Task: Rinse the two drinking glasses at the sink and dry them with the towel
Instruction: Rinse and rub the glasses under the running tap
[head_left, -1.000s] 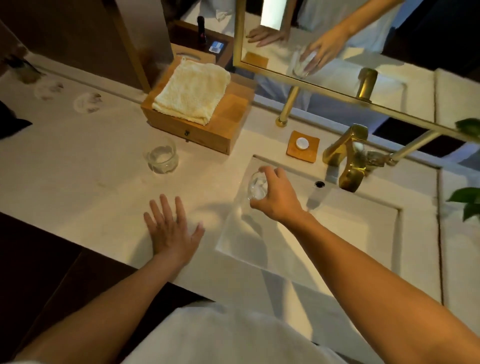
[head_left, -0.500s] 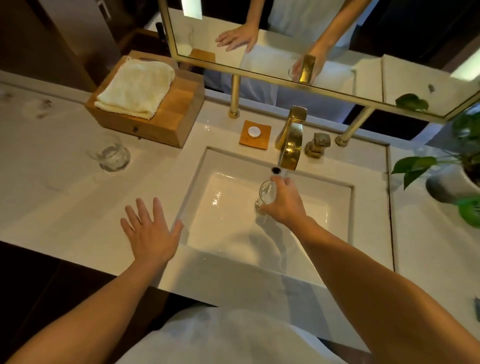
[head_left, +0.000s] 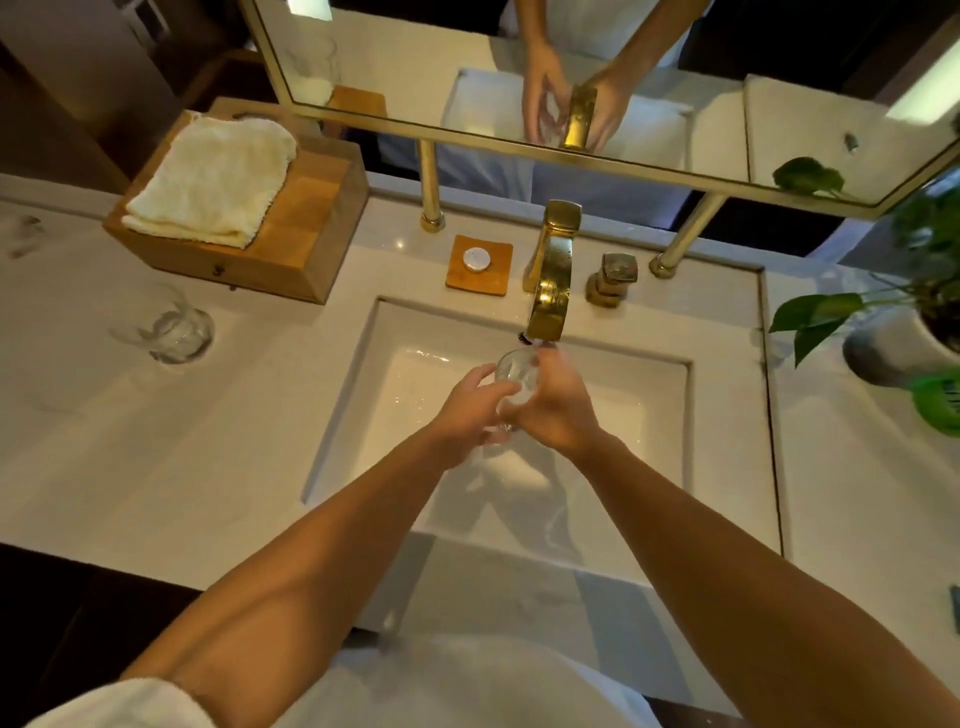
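Observation:
Over the white sink basin (head_left: 410, 332), just below the gold faucet spout (head_left: 548, 304), both hands hold one clear drinking glass (head_left: 511, 366). My right hand (head_left: 558, 410) grips it from the right, my left hand (head_left: 470, 408) curls round it from the left. The lower part of the glass is hidden between the hands. A second clear glass (head_left: 176, 327) stands on the white counter to the left. A folded cream towel (head_left: 213, 179) lies on a wooden box (head_left: 291, 239) at the back left.
A wooden coaster (head_left: 479, 265) with a small white disc sits beside the faucet, and a gold handle (head_left: 613, 278) stands to its right. A potted plant (head_left: 898, 322) is at the right edge. A gold-framed mirror (head_left: 675, 171) on posts runs along the back.
My left hand has left the counter and joined the right hand on the glass. The glass stays under the spout. The view has shifted slightly to the right.

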